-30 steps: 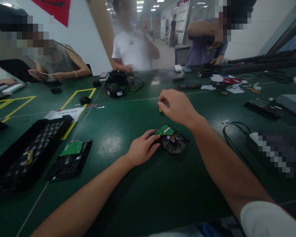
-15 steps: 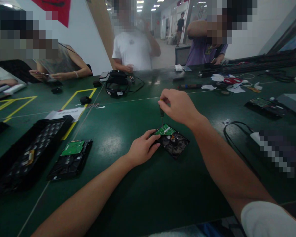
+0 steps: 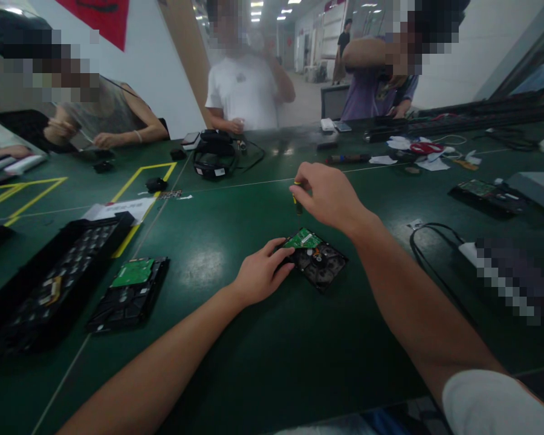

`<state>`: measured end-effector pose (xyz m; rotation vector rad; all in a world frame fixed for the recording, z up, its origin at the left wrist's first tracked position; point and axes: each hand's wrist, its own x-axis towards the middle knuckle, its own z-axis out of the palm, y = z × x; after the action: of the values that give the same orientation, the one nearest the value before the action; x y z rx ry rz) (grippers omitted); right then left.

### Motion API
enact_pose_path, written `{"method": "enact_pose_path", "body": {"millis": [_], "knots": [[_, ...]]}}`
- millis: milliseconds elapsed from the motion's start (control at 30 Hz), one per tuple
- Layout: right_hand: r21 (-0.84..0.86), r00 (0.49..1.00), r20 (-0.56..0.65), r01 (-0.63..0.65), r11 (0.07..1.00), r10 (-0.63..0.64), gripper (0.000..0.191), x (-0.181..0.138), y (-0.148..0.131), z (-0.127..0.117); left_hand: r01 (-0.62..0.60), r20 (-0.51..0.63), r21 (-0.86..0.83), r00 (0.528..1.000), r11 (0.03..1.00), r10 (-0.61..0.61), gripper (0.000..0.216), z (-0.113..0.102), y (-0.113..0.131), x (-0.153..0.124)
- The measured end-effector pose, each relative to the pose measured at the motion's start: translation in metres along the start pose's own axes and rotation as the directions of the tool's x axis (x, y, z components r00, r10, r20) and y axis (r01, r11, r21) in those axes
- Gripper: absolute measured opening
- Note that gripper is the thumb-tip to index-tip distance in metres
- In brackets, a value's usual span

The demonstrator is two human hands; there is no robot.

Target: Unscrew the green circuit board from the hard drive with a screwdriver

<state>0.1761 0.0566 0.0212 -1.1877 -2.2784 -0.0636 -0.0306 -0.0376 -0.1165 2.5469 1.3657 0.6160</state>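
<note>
A black hard drive (image 3: 324, 269) with a green circuit board (image 3: 303, 239) on it lies on the green table, turned at an angle. My left hand (image 3: 263, 272) grips its left corner, fingertips on the board's edge and thumb at the drive's side. Above the far corner, my right hand (image 3: 324, 192) pinches an upright screwdriver (image 3: 298, 205) with a dark and yellow handle. Its thin shaft points down at the board's far edge; whether the tip touches a screw is too small to tell.
A second hard drive (image 3: 129, 293) lies to the left, beside a long black tray (image 3: 49, 284). On the right are another drive (image 3: 487, 196), a black cable (image 3: 428, 266) and a grey box (image 3: 539, 190). A black headset-like strap (image 3: 215, 154) sits farther back. Several people are across the table.
The screwdriver's handle has turned in my right hand, with more yellow showing now. My left hand and the hard drive stay in place.
</note>
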Motion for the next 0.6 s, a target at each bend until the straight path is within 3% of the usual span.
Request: {"method": "enact_pose_path", "body": {"millis": [600], "knots": [[-0.008, 1.000, 0.002, -0.030, 1.000, 0.030, 0.011, 0.0011, 0.0015, 0.0005, -0.002, -0.011, -0.012, 1.000, 1.000, 0.002, 0.041, -0.0014, 0.0010, 0.0006]]}}
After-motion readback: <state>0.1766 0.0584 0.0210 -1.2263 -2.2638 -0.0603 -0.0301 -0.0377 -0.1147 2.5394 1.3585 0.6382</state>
